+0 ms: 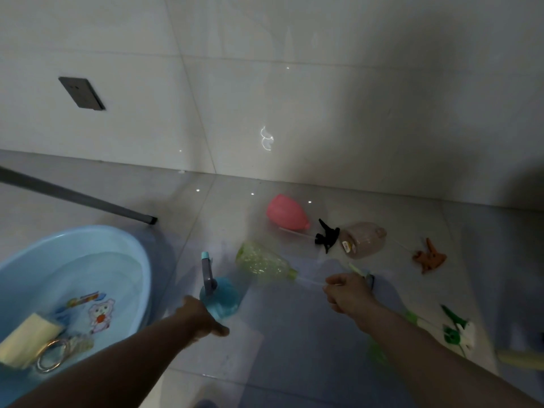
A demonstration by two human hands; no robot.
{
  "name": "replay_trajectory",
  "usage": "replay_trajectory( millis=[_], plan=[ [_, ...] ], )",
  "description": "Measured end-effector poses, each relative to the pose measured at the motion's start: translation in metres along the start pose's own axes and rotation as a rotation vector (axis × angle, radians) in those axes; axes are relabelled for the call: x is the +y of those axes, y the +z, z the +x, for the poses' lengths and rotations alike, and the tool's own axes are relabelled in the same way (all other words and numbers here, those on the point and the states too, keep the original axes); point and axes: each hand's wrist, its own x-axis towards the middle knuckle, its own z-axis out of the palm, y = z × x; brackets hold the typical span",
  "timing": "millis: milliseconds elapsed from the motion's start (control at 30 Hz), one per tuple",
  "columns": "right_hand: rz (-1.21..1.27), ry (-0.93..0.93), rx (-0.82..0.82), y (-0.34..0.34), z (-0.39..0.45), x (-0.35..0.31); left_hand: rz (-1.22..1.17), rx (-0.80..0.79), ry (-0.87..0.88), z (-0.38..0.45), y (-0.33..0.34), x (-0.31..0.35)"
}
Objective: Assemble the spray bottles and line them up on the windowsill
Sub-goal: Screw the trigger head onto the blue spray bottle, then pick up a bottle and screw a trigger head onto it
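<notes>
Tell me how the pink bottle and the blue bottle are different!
The pink bottle lies on its side on the floor with no sprayer on it; the blue bottle stands up with a grey sprayer on top. Nobody touches the pink bottle, while the left hand is at the blue bottle. Both are on the tiled floor.

Blue basin [138, 254] cut off by left edge

A home washroom or utility corner is showing here: glossy pale floor tiles [294, 334] are meeting a tiled wall [265, 83], and a round light-blue plastic wash basin [123, 245] holding water is sitting on the floor.
</notes>
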Motion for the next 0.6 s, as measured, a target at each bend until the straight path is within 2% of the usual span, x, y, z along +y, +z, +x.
replay_trajectory(
  millis=[33, 100, 167, 200, 267, 333, 400, 433, 500, 600],
  plan=[
    [0.006, 0.004, 0.007, 0.000, 0.000, 0.000, 0.010, -0.056, -0.101, -0.010, 0.006, 0.005],
    [0.021, 0.012, 0.018, 0.000, 0.002, 0.002, 0.029, -0.255, -0.185, -0.028, 0.021, 0.019],
    [0.010, 0.011, 0.030, -0.001, 0.006, 0.005, 0.029, -0.420, -0.083, -0.043, 0.044, 0.034],
    [-0.001, 0.008, 0.049, -0.001, 0.009, 0.007, 0.038, -0.440, 0.042, -0.048, 0.058, 0.041],
    [-0.043, 0.008, 0.113, -0.006, 0.013, 0.010, 0.142, -0.325, 0.331, -0.049, 0.077, 0.061],
    [-0.133, 0.025, 0.214, -0.012, 0.019, 0.011, 0.298, -0.086, 0.607, -0.042, 0.079, 0.084],
    [-0.215, 0.060, 0.318, -0.020, 0.027, 0.013, 0.432, 0.131, 0.796, -0.025, 0.073, 0.102],
    [-0.250, 0.077, 0.361, -0.024, 0.032, 0.014, 0.528, 0.221, 0.832, -0.014, 0.070, 0.109],
    [-0.282, 0.112, 0.394, -0.032, 0.044, 0.015, 0.743, 0.336, 0.770, 0.006, 0.062, 0.120],
    [-0.271, 0.215, 0.427, -0.041, 0.060, 0.017, 0.947, 0.358, 0.632, 0.031, 0.059, 0.128]
  ],
)
